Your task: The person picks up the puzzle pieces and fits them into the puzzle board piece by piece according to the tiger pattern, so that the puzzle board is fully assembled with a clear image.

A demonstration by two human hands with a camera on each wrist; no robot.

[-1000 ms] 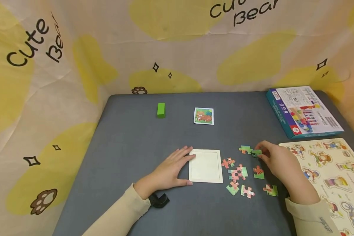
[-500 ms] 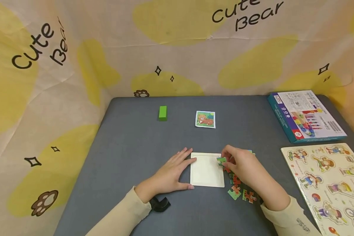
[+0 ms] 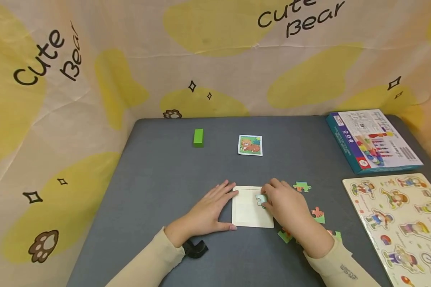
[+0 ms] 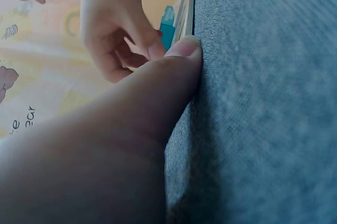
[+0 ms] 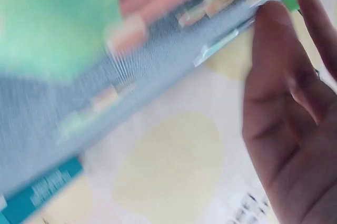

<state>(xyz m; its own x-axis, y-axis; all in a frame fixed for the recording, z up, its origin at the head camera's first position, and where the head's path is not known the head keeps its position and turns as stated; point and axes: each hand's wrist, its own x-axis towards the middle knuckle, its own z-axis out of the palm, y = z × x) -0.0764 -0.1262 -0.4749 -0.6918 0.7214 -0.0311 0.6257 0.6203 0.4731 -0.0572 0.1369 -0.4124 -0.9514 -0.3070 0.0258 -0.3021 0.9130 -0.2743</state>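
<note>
A white square tray [image 3: 246,217] lies in front of the person. The left hand [image 3: 205,212], fingers spread, rests with fingertips and thumb on its left edge. Over the tray's right part the right hand [image 3: 287,203] pinches a pale puzzle piece [image 3: 260,200] between thumb and fingers. Right of the tray lie puzzle pieces, among them a green one [image 3: 302,186] and a red-and-green one [image 3: 318,215]; others are partly hidden under the right hand and forearm. In the left wrist view the left thumb [image 4: 181,63] touches the tray edge.
A tiger picture card [image 3: 250,145] and a green block [image 3: 198,138] lie farther back. At the back right is a flat teal box [image 3: 377,141], with a wooden picture board [image 3: 398,223] in front of it. Printed cloth hangs behind and left of the table.
The right hand has carried a piece leftward from the far right pieces to over the tray, and the piece has turned. The left hand stays at the tray's left edge.
</note>
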